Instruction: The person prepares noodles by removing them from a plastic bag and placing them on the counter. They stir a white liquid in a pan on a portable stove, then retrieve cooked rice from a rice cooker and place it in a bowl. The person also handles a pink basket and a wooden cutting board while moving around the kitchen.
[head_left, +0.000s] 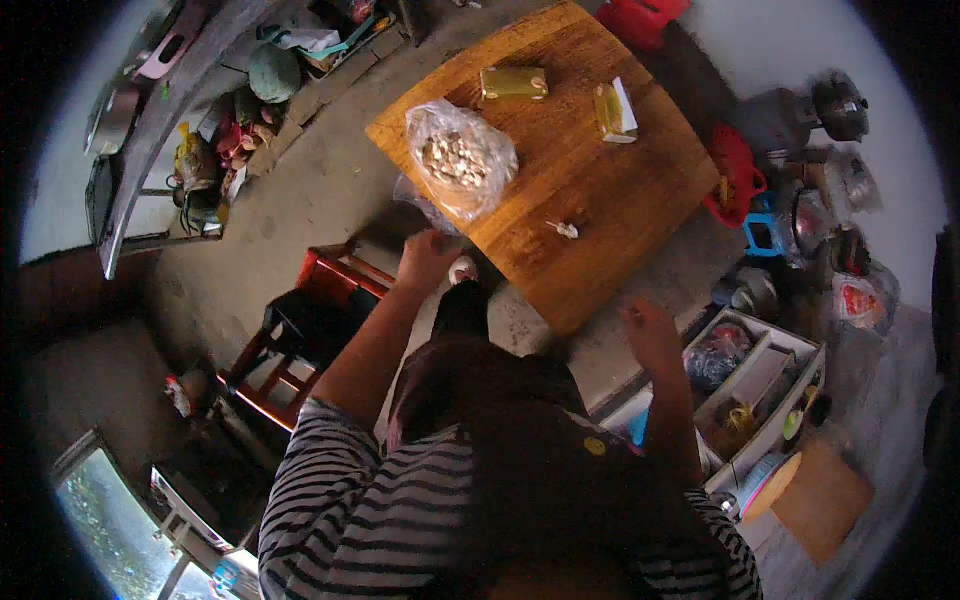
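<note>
In front of me stands a wooden table (592, 172). A clear plastic bag (495, 161) of small pale, brownish pieces, possibly mushrooms or nuts, lies near its left edge. More clear plastic (420, 199) hangs beside that edge. My left hand (426, 259) is just below this hanging plastic, its fingers curled; whether it grips any of it is unclear. To the right of the table's near corner is my right hand (649, 326), blurred and curled, with no held thing visible. A small whitish scrap (566, 229) rests on the tabletop.
Two yellow-green packs (514, 83) (616, 112) sit on the table's far half, one with white tissue showing. A red-brown wooden chair (337, 274) stands at my left. A partitioned box (757, 382) and a blue stool (763, 229) are on the right. A green melon (274, 73) lies far left.
</note>
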